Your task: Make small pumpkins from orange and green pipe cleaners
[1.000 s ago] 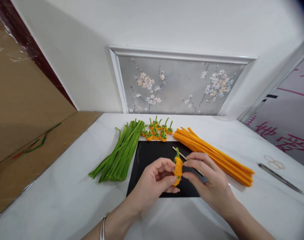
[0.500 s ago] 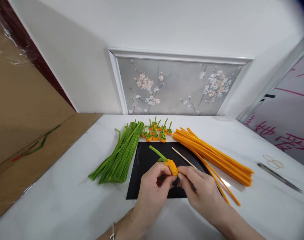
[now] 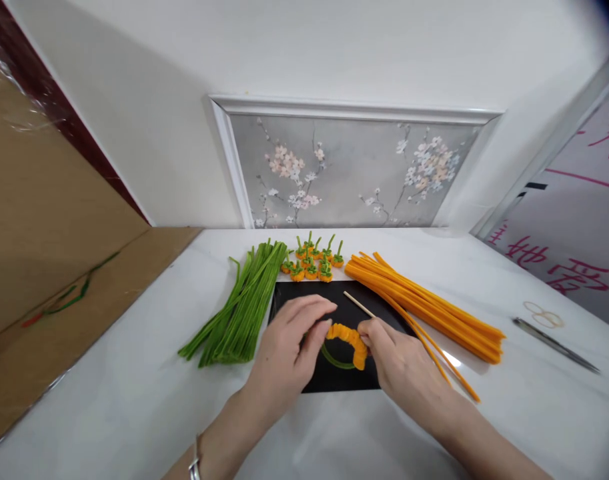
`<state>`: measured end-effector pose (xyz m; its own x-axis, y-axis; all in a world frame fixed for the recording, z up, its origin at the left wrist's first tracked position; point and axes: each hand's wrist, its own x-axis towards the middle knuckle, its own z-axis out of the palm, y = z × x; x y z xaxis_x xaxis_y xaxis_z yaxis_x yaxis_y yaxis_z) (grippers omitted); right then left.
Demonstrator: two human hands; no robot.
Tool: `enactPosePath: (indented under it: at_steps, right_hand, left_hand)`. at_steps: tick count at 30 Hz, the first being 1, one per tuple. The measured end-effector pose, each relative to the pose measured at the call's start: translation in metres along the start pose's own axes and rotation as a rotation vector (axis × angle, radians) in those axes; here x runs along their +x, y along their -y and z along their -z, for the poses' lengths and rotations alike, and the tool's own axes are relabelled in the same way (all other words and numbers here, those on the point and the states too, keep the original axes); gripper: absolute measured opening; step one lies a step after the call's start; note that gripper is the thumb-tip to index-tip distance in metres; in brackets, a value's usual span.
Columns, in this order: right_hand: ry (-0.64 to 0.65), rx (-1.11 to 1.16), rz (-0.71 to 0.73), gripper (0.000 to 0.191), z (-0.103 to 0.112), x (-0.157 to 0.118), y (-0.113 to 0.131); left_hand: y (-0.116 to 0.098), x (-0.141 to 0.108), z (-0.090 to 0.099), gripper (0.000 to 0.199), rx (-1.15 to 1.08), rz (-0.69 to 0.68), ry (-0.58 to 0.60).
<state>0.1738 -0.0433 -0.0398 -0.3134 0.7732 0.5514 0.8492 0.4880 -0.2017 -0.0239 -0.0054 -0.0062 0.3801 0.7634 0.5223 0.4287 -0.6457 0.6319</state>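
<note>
A coiled orange fuzzy piece [image 3: 349, 337] curves in an arch between my hands, above a black mat [image 3: 329, 380]. A green stem [image 3: 337, 362] bends below it. My left hand [image 3: 297, 337] pinches at the coil's left end; its fingertips hide what exactly they grip. My right hand [image 3: 397, 353] is closed on the coil's right side with thumb and finger. A thin wooden stick [image 3: 359, 304] lies on the mat, its lower end hidden behind my right hand.
Green stems [image 3: 244, 310] lie left of the mat, orange stems [image 3: 429, 307] right. Several small orange-and-green pieces [image 3: 311, 267] stand behind it. Tweezers [image 3: 554, 343] and thin rings [image 3: 543, 315] lie far right. Cardboard [image 3: 84, 287] borders the white table [image 3: 134, 400].
The orange coil has gone from a compact upright shape to an open arch. My left hand has shifted left and up, and the green stem now loops below the coil.
</note>
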Motion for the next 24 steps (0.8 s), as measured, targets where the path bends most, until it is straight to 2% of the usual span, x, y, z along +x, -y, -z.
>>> enactPosePath:
  at_steps: [2,4,7,10,16,24]
  right_hand:
    - [0.003,0.073,0.014,0.022,-0.003,0.0,0.002]
    - [-0.008,0.125,0.01,0.021,-0.007,-0.001,0.004]
    - [-0.02,0.159,-0.004,0.019,-0.012,-0.002,0.004]
    - [-0.01,0.18,-0.002,0.018,-0.013,-0.003,0.004]
    - [0.036,0.131,-0.001,0.017,-0.012,-0.003,0.005]
    - [-0.025,0.077,-0.056,0.021,-0.005,-0.002,0.001]
  left_hand:
    - [0.001,0.0,-0.004,0.024,-0.135,0.109,0.254]
    - [0.002,-0.002,-0.012,0.027,-0.288,0.257,0.407]
    - [0.001,-0.006,-0.025,0.024,-0.514,0.464,0.398]
    - [0.001,-0.007,-0.03,0.02,-0.673,0.565,0.332]
    - [0.005,-0.009,-0.033,0.021,-0.829,0.571,0.284]
    - [0.003,-0.006,-0.028,0.024,-0.837,0.636,0.294]
